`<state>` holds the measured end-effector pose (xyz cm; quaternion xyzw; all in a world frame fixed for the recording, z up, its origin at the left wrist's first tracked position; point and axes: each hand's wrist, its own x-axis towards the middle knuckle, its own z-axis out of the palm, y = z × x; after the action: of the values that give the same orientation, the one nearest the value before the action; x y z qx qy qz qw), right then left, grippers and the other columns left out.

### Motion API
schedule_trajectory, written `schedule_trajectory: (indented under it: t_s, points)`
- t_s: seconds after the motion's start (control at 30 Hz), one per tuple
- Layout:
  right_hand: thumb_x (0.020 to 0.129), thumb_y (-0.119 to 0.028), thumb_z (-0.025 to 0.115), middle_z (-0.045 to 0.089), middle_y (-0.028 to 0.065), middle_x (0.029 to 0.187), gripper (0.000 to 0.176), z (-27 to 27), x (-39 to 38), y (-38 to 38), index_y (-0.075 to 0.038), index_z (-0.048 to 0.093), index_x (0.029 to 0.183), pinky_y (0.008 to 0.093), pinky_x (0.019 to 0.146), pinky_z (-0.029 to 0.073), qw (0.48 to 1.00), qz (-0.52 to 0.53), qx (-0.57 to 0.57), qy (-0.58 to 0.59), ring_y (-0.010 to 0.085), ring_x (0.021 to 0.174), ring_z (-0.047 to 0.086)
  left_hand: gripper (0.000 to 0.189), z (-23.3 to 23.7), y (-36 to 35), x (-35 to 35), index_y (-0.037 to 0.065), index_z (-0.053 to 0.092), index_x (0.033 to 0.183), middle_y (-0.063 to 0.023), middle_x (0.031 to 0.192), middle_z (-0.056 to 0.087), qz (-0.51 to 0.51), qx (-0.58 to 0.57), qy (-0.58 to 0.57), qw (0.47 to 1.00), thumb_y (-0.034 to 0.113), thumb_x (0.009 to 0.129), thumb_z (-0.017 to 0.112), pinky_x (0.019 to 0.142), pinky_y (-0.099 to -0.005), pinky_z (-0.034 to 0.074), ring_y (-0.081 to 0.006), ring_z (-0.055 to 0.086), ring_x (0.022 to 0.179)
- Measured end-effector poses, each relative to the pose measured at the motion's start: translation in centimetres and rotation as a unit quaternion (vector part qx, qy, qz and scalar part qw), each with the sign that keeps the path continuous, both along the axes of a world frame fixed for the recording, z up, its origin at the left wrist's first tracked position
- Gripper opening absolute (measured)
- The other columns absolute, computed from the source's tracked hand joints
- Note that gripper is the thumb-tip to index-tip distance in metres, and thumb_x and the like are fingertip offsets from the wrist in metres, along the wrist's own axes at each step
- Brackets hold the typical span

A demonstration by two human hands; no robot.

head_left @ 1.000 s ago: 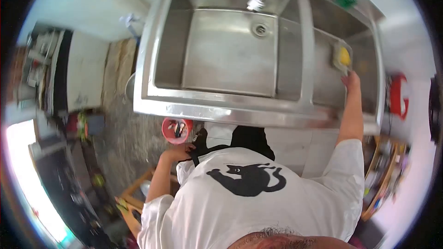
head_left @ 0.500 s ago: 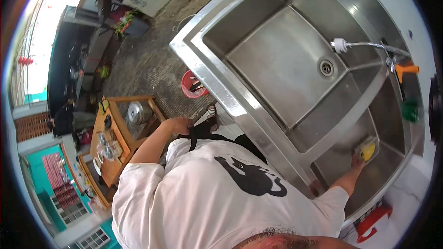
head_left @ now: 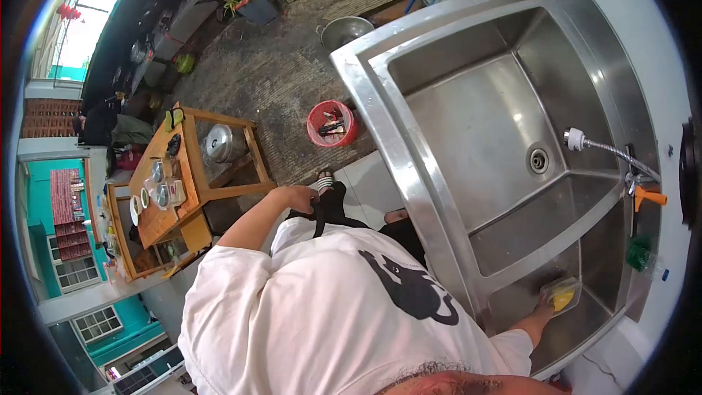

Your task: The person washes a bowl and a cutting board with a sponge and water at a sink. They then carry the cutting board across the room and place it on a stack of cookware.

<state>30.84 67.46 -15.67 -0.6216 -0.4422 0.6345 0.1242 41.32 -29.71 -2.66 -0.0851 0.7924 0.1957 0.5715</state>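
My right hand (head_left: 544,307) reaches into the smaller sink basin, its fingers closed at the edge of a clear plastic container (head_left: 572,287). A yellow sponge-like piece (head_left: 561,300) sits in that container. On the other side, my left hand (head_left: 298,199) is closed at my waist on a black strap (head_left: 319,221), which hangs down in front of my white shirt (head_left: 322,285). Part of the left fingers is hidden from above.
A steel double sink (head_left: 439,168) fills the right, with a flexible faucet hose (head_left: 614,150), an orange-handled tap (head_left: 649,197) and a green bottle (head_left: 640,254). A red basket (head_left: 330,123) and wide pan (head_left: 346,29) stand on the floor. The wooden table (head_left: 170,212) holds dishes.
The view has turned and shifted, showing more floor, the whole red basket and the pan. The container and my right hand appear slightly lower left in view. Both hands keep their hold.
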Motion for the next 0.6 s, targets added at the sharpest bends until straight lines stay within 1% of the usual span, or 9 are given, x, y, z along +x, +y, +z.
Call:
schedule_trajectory:
  t_s: [0.13,0.2,0.23,0.3,0.33,0.4,0.47,0.5,0.6]
  points:
    - [0.099,-0.039,0.041,0.046,0.0166,0.143,0.057,3.6,1.9,0.2,-0.008,0.036,0.147,0.0421,0.097,0.051,1.0,0.017,-0.003,-0.003,0.0369,0.124,0.05,0.052,-1.2,-2.7,0.9,0.009,0.061,0.125,-0.0195,0.114,0.067,0.013,0.041,0.05,0.998,0.033,0.079,0.067,0.093,-0.0423,0.049,-0.0342,0.062,0.109]
    - [0.099,-0.04,0.039,0.046,0.0161,0.143,0.057,6.4,3.2,0.2,-0.009,0.035,0.147,0.0416,0.096,0.05,1.0,0.028,0.003,-0.003,0.0367,0.123,0.051,0.052,-2.8,-4.8,2.0,0.01,0.061,0.125,-0.0213,0.113,0.066,0.06,0.039,0.08,0.994,0.039,0.083,0.067,0.094,-0.0429,0.048,-0.0353,0.062,0.109]
    - [0.1,-0.041,0.038,0.046,0.0159,0.144,0.058,8.0,3.9,0.2,-0.009,0.035,0.148,0.0413,0.096,0.05,0.999,0.035,0.01,-0.001,0.0366,0.123,0.051,0.045,-3.9,-6.1,2.9,0.007,0.064,0.12,-0.0209,0.119,0.064,0.09,0.034,0.113,0.989,0.033,0.084,0.065,0.098,-0.0419,0.047,-0.0358,0.061,0.112]
    - [0.1,-0.042,0.036,0.046,0.0154,0.145,0.059,12.0,5.3,-0.5,-0.009,0.034,0.149,0.0408,0.096,0.05,0.999,0.046,0.025,0.001,0.0363,0.123,0.052,0.043,-5.3,-9.2,4.7,0.007,0.064,0.118,-0.0218,0.119,0.064,0.126,0.033,0.14,0.982,0.033,0.085,0.063,0.098,-0.0421,0.046,-0.0363,0.061,0.112]
    - [0.1,-0.042,0.036,0.046,0.0154,0.145,0.059,14.0,5.5,-2.5,-0.009,0.034,0.149,0.0408,0.096,0.05,0.998,0.048,0.031,0.008,0.0363,0.123,0.052,0.041,-5.9,-11.0,5.7,0.006,0.065,0.117,-0.0226,0.119,0.063,0.16,0.023,0.159,0.974,0.032,0.086,0.061,0.099,-0.0424,0.046,-0.0369,0.061,0.111]
    - [0.099,-0.041,0.037,0.046,0.0138,0.144,0.057,20.4,6.5,-7.4,-0.009,0.036,0.147,0.0427,0.094,0.051,0.997,0.032,0.068,0.032,0.0355,0.121,0.053,0.04,-10.1,-15.8,8.9,0.006,0.065,0.115,-0.0241,0.117,0.064,0.189,0.046,0.174,0.965,0.032,0.086,0.059,0.098,-0.0427,0.047,-0.0372,0.062,0.109]
    - [0.098,-0.039,0.04,0.043,0.0138,0.145,0.057,24.7,7.7,-8.8,-0.009,0.035,0.147,0.0444,0.093,0.053,0.991,0.098,0.08,0.048,0.0356,0.122,0.052,0.038,-13.9,-21.0,12.1,0.005,0.069,0.106,-0.0239,0.107,0.068,0.239,0.04,0.189,0.952,0.034,0.085,0.058,0.093,-0.0441,0.049,-0.038,0.065,0.103]
    - [0.098,-0.037,0.041,0.041,0.0139,0.147,0.056,27.6,8.5,-12.9,-0.008,0.035,0.146,0.0435,0.09,0.055,0.984,0.128,0.114,0.052,0.0359,0.12,0.054,0.037,-12.7,-23.5,12.6,0.004,0.072,0.096,-0.0224,0.097,0.07,0.261,0.042,0.141,0.954,0.036,0.083,0.058,0.087,-0.0459,0.051,-0.038,0.067,0.096]
    - [0.098,-0.032,0.045,0.041,0.0159,0.146,0.055,34.0,8.5,-22.7,-0.007,0.036,0.146,0.0422,0.084,0.059,0.967,0.166,0.179,0.074,0.0371,0.115,0.058,0.035,-12.3,-30.5,16.4,0.004,0.073,0.091,-0.0212,0.092,0.071,0.328,-0.006,0.16,0.931,0.034,0.083,0.056,0.085,-0.047,0.051,-0.0373,0.068,0.093]
